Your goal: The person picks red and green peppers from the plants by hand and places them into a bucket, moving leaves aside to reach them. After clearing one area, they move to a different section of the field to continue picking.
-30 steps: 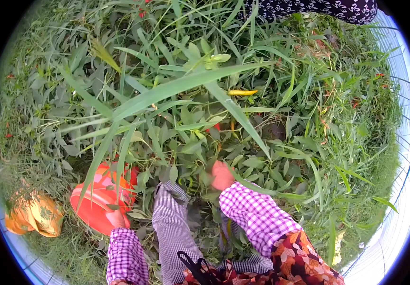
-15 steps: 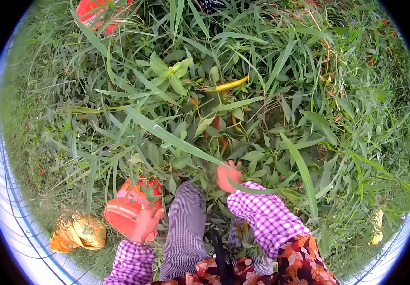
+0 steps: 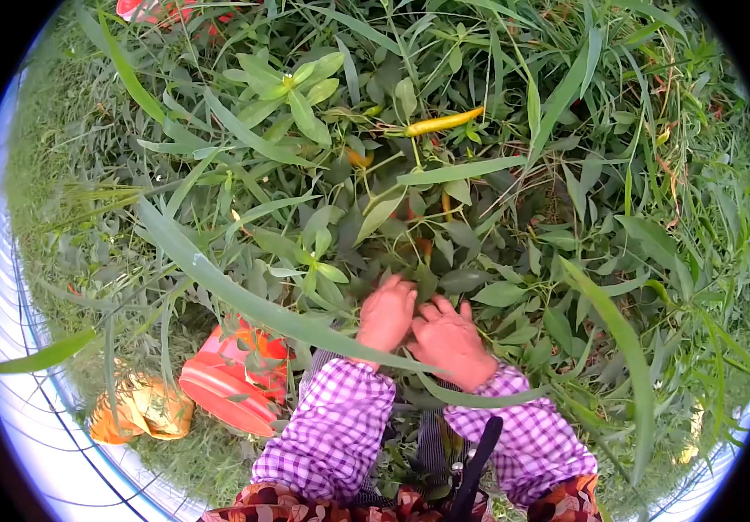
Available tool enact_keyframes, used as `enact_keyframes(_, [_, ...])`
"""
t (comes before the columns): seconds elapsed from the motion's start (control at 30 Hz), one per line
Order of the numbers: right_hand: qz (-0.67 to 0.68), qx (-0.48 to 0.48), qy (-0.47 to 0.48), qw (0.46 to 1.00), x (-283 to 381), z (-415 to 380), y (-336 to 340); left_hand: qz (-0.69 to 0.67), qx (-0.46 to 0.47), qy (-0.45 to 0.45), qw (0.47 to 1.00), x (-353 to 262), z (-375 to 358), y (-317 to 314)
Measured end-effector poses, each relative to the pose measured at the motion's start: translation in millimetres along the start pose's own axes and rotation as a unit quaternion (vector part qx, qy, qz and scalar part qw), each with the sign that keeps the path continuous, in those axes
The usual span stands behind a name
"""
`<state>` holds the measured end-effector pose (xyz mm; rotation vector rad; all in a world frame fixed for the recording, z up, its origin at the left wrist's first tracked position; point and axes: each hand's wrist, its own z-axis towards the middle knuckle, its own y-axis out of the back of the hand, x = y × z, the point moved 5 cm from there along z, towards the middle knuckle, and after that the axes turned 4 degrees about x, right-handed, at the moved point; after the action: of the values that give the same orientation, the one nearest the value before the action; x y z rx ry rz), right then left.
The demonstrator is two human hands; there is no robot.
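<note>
My left hand [image 3: 387, 315] reaches into the chili plants just below the middle of the view. Its fingers are curled together with the tips among leaves, so what they hold is hidden. Close beside it on the right, my right hand [image 3: 455, 346] lies over the foliage, its fingers somewhat apart and no object visible in them. An orange-red chili [image 3: 424, 247] shows partly through the leaves just above both hands. Farther up, a yellow chili [image 3: 444, 123] lies across the leaves. A long grass blade [image 3: 249, 296] crosses in front of my left wrist.
A red bucket [image 3: 229, 396] leans tilted at the lower left, beside my leg. An orange-yellow bag [image 3: 142, 409] lies left of it. Another red container [image 3: 153, 10] shows at the top left. Dense grass and chili plants surround me.
My left hand has moved from beside the red bucket up and right into the plants. My right hand has shifted slightly right and down. The view has shifted too.
</note>
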<state>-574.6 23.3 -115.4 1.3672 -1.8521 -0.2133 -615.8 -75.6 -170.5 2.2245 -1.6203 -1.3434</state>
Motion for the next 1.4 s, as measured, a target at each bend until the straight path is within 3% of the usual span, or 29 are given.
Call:
enact_keyframes(0.07, [0.064,-0.085,0.015,0.994,-5,-4,50,-0.012,0.030,-0.036,0.999,5,-1,-10])
enact_keyframes(0.13, [0.007,-0.149,-0.032,0.988,-16,13,75,0.008,0.081,-0.059,0.995,17,-1,-19])
enact_keyframes(0.17, [-0.025,-0.158,-0.030,0.987,-18,28,81,0.091,0.086,-0.101,0.987,36,3,-43])
enact_keyframes(0.23, [-0.105,-0.187,-0.023,0.976,-21,57,70,0.062,0.093,-0.059,0.992,28,6,-32])
enact_keyframes(0.3, [-0.097,-0.149,-0.002,0.984,-27,101,33,0.028,0.116,-0.005,0.993,14,7,-16])
enact_keyframes(0.43, [-0.125,-0.200,0.033,0.971,-30,129,19,0.030,0.097,-0.005,0.995,22,11,-25])
enact_keyframes(0.53, [-0.215,-0.184,0.047,0.958,-30,141,8,0.058,0.149,0.049,0.986,19,12,-22])
enact_keyframes(0.63, [-0.168,-0.225,0.113,0.953,-34,143,1,0.050,0.157,0.048,0.985,17,12,-19])
enact_keyframes(0.7, [-0.159,-0.267,0.159,0.937,-29,137,9,0.040,0.141,0.054,0.988,14,11,-15])
enact_keyframes(0.83, [-0.163,-0.226,0.207,0.938,-23,131,23,-0.062,0.094,0.109,0.988,17,14,-4])
enact_keyframes(0.87, [-0.161,-0.199,0.208,0.944,-21,128,27,-0.136,0.046,0.102,0.984,25,15,-5])
enact_keyframes(0.9, [-0.160,-0.172,0.209,0.949,-20,126,29,-0.209,-0.003,0.093,0.973,35,17,-9])
enact_keyframes(0.93, [-0.161,-0.205,0.209,0.943,-20,122,34,-0.281,-0.051,0.085,0.954,45,17,-13])
enact_keyframes(0.97, [-0.161,-0.238,0.208,0.935,-22,117,39,-0.433,-0.062,0.195,0.878,54,17,-18])
enact_keyframes(1.0, [-0.164,-0.270,0.207,0.926,-21,111,48,-0.466,-0.109,0.262,0.838,50,14,-3])
enact_keyframes(1.07, [-0.176,-0.279,0.220,0.918,-15,91,52,-0.638,-0.136,0.300,0.696,35,14,6])
enact_keyframes(1.13, [-0.162,-0.168,0.205,0.950,-7,68,41,-0.687,-0.080,0.256,0.675,36,18,-5])
enact_keyframes(1.2, [-0.165,-0.259,0.245,0.920,3,46,34,-0.735,0.020,0.179,0.654,58,25,-38])
enact_keyframes(1.23, [-0.094,-0.244,0.233,0.937,15,28,55,-0.726,-0.015,0.200,0.657,57,24,-40])
enact_keyframes(1.27, [-0.113,-0.197,0.211,0.951,17,24,53,-0.716,-0.050,0.220,0.660,55,24,-41])
enact_keyframes(1.3, [-0.086,-0.222,0.225,0.945,19,11,65,-0.694,-0.043,0.207,0.688,47,21,-31])
enact_keyframes(1.4, [0.071,-0.266,0.216,0.937,18,-15,108,-0.500,-0.067,0.192,0.842,38,21,-12])
